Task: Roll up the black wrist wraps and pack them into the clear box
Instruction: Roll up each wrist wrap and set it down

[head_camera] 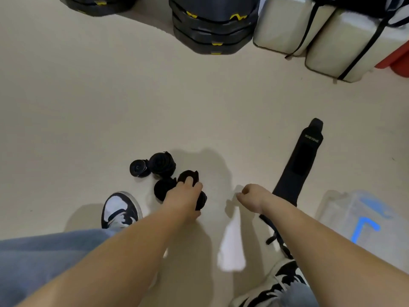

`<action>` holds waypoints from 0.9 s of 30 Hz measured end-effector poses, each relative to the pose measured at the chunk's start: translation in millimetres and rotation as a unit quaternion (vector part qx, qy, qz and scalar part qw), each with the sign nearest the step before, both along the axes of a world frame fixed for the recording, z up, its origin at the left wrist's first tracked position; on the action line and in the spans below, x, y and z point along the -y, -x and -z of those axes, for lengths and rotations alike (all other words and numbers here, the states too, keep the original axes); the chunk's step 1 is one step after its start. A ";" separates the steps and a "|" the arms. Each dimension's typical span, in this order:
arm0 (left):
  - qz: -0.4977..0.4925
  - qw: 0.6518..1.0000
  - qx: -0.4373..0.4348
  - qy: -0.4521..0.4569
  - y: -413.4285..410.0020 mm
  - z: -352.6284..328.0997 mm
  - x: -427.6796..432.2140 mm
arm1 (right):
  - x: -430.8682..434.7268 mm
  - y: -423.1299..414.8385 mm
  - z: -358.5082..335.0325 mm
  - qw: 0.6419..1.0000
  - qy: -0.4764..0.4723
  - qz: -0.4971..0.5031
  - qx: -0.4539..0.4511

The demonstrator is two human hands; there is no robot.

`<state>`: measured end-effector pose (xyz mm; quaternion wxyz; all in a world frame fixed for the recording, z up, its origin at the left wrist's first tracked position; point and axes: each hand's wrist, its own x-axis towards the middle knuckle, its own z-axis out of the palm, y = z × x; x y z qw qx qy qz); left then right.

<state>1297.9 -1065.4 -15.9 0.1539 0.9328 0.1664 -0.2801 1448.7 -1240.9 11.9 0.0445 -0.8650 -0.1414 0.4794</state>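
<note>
On the floor at my right the clear box point(345, 209) stands ready, a flat wrap point(296, 165) beside it unrolled. My left hand point(186, 196) clamps a rolled wrap point(188, 175), likely to pack; my right hand point(250, 194) hangs loosely curled, empty.

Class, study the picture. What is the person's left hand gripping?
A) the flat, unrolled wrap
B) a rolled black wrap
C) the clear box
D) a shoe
B: the left hand has its fingers curled round a rolled black wrap on the floor, well away from the clear box.
</note>
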 end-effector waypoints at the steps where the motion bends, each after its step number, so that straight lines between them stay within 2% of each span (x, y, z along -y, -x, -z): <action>1: 0.009 1.000 0.001 -0.004 -0.1 3.1 0.7 | 8.2 1.6 11.1 1.000 -0.001 0.020 0.005; 6: 0.092 0.995 -0.026 -0.033 5.2 5.0 11.9 | 50.1 14.2 37.9 0.993 -0.006 0.120 0.016; 10: 0.142 0.985 -0.039 -0.091 7.6 3.7 24.0 | 64.5 16.8 42.5 0.985 -0.012 0.168 0.036; 16: 0.122 0.989 -0.045 -0.064 10.5 -9.4 23.9 | 67.9 18.2 39.5 0.984 -0.025 0.174 0.008; 23: 0.119 0.982 -0.065 -0.133 8.6 7.9 23.6 | 66.9 16.1 44.8 0.980 0.004 0.194 0.041; 24: 0.115 0.982 -0.052 -0.139 7.7 10.6 22.9 | 66.9 15.6 44.9 0.980 0.015 0.191 0.049; 27: 0.122 0.981 0.064 -0.140 2.9 20.4 20.0 | 71.9 14.5 49.0 0.979 0.038 0.191 0.053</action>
